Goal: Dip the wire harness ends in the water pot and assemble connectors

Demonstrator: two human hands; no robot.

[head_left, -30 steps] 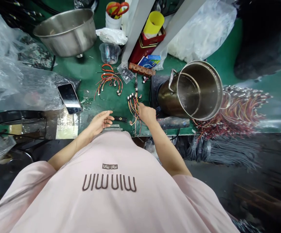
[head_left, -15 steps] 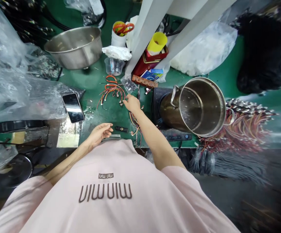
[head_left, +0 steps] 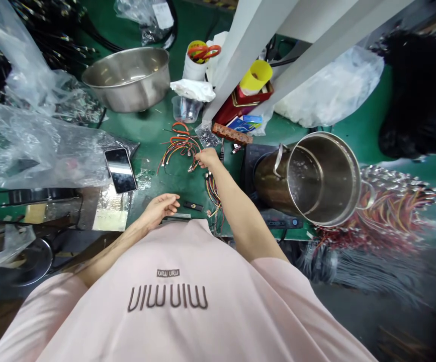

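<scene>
My right hand (head_left: 207, 158) reaches over the green bench with its fingers pinched at the right end of a loose bundle of thin red, black, yellow and white wires (head_left: 180, 146) with small connectors. The exact grip point is too small to see clearly. A second bundle of coloured wires (head_left: 212, 191) lies under and beside my right forearm. Close to the bench's front edge is my left hand (head_left: 163, 207), its thumb and fingers drawn together; whatever lies between them, if anything, cannot be made out. A small black tool (head_left: 193, 206) lies just right of it.
A phone (head_left: 120, 171) and plastic bags (head_left: 52, 151) lie left. Behind stand a steel basin (head_left: 131, 85), a clear cup (head_left: 186, 109) and orange-handled scissors (head_left: 203, 52) in a holder. On the right, a steel pot (head_left: 274, 176) tilts beside piled wires (head_left: 395, 211).
The view has shifted slightly, so things sit lower and further right. My right fingers have closed together at the wire bundle's end. My left hand has hardly changed.
</scene>
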